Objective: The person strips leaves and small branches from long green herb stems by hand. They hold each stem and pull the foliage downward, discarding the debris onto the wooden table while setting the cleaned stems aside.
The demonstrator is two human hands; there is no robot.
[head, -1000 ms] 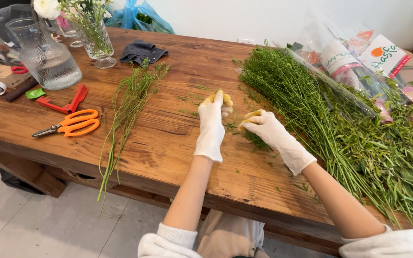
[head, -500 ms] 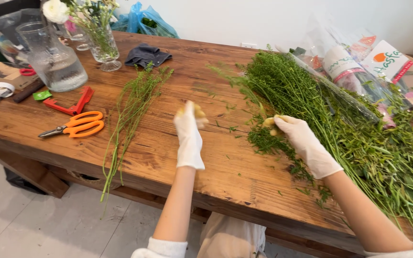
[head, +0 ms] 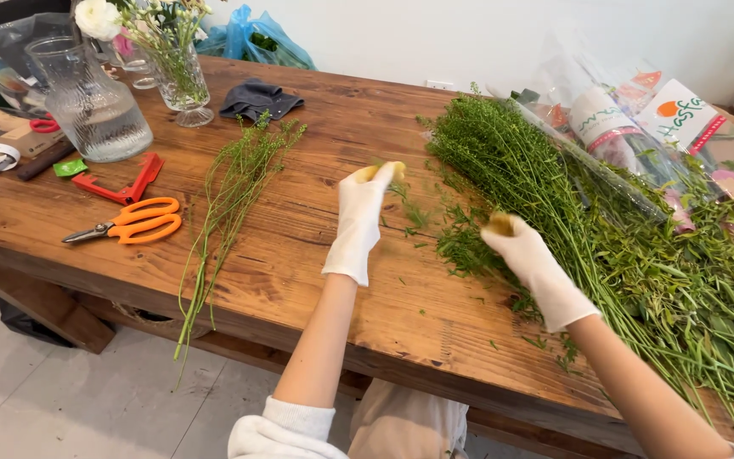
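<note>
Clearly the left hand (head: 358, 223) pinches one thin sprig just beside the heap of green stems (head: 571, 221), while the right hand (head: 527, 263) grips into that heap. Tugging could snap the sprig or drag tangled stems off the wooden table (head: 316, 255)

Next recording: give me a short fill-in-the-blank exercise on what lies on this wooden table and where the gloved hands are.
1. The scissors lying left of the thin loose green stems have ______ handles.
2. The clear ribbed glass jug holds ______.
3. Both the left hand and the right hand wear ______ gloves.
4. The right hand rests at the edge of the big heap of green stems, while the folded dark grey cloth lies near the table's ______ edge.

Missing words: orange; water; white; far
</note>
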